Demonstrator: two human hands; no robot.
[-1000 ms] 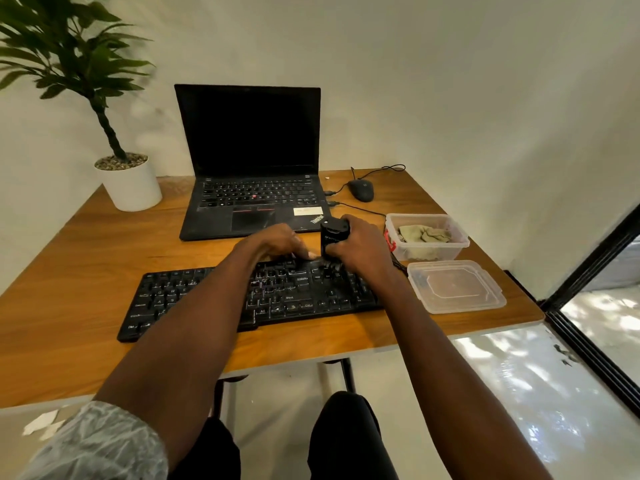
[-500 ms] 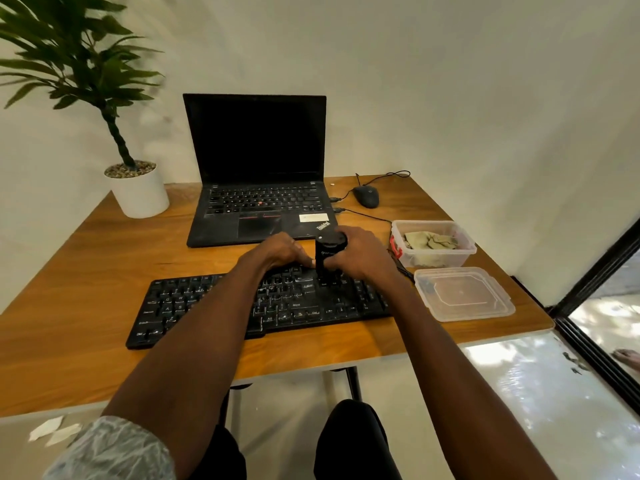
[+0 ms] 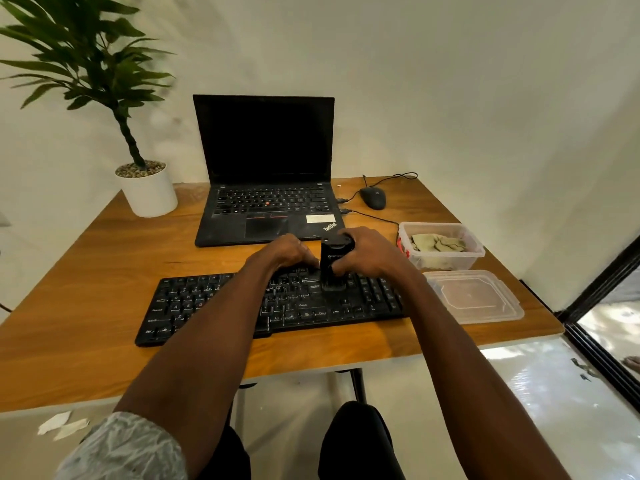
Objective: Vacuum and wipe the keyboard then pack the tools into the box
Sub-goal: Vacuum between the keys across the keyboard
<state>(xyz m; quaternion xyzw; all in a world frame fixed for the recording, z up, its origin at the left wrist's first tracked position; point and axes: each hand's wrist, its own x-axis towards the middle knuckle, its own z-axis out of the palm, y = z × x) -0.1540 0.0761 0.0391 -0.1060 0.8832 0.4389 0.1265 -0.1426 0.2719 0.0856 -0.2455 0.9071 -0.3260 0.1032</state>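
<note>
Right grip (image 3: pixel 367 252) round vacuum (image 3: pixel 333 263); cloth (image 3: pixel 438 243) in box (image 3: pixel 450 259)

Pale walls (image 3: pixel 450 81), wooden desk (image 3: pixel 86 306), glossy floor (image 3: pixel 554 393), potted plant (image 3: pixel 131 133)

Both arms outstretched, right hand (image 3: pixel 369 252) curled, left hand (image 3: pixel 287 251) knuckles-up

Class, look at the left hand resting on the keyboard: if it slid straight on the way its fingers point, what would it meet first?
The left hand points right, toward the black handheld vacuum standing on the keyboard. It would probably meet the vacuum first; its fingertips look almost against it already.
</note>
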